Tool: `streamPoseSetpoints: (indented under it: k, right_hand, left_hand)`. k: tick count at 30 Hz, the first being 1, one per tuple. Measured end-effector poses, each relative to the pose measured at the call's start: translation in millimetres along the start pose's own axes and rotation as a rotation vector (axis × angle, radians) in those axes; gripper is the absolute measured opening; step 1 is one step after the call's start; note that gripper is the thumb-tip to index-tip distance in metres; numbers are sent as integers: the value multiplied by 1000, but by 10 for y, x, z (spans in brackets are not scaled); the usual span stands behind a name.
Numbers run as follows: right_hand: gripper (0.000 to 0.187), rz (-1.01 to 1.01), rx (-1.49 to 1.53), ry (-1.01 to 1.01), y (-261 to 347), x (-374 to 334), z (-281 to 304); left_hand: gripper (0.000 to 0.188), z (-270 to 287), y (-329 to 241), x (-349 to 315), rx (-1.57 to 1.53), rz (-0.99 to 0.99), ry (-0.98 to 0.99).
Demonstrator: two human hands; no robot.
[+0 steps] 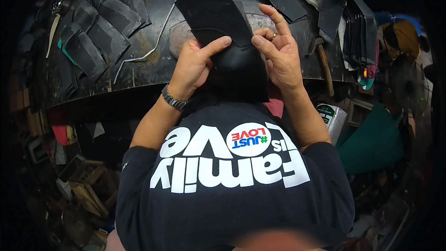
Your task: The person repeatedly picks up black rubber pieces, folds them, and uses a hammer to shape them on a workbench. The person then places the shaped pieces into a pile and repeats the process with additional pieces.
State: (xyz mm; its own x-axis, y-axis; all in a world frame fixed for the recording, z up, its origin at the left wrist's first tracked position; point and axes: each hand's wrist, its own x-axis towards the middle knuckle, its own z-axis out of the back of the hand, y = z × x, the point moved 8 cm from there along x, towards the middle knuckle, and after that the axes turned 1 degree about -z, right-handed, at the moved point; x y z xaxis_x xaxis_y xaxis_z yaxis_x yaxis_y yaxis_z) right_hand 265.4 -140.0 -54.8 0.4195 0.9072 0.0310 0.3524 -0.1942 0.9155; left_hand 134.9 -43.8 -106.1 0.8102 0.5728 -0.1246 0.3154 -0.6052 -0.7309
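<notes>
Between my hands is a black leather-like piece (211, 7), made of two panels that meet along a curved edge. Its lower panel (239, 74) hangs over the table's near edge toward my body. My left hand (195, 62) grips the piece from the left, thumb on top beside the curved edge and fingers hidden beneath. On the other side, my right hand (284, 58) pinches its right border between thumb and a bent finger. Another finger of that hand, wearing no ring, points up and away from the material.
Overlapping black pieces (111, 14) cover the dark table's (144, 72) left side, near a white cord (160, 42). A hammer (325, 67) lies at the right edge, beside a black stack (360, 32). Green sheeting (371, 144) is below right.
</notes>
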Motion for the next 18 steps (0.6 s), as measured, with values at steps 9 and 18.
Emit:
streamPoseSetpoints:
  k: [9,18]
  right_hand:
    - [80,33,-62,-53,10,-30,-70]
    - [81,33,-64,29,47,-41,-110]
  left_hand:
    - [24,-29,-67,-70,-2,-121,-16]
    - [25,-28,-251,-71,37,-179,-47]
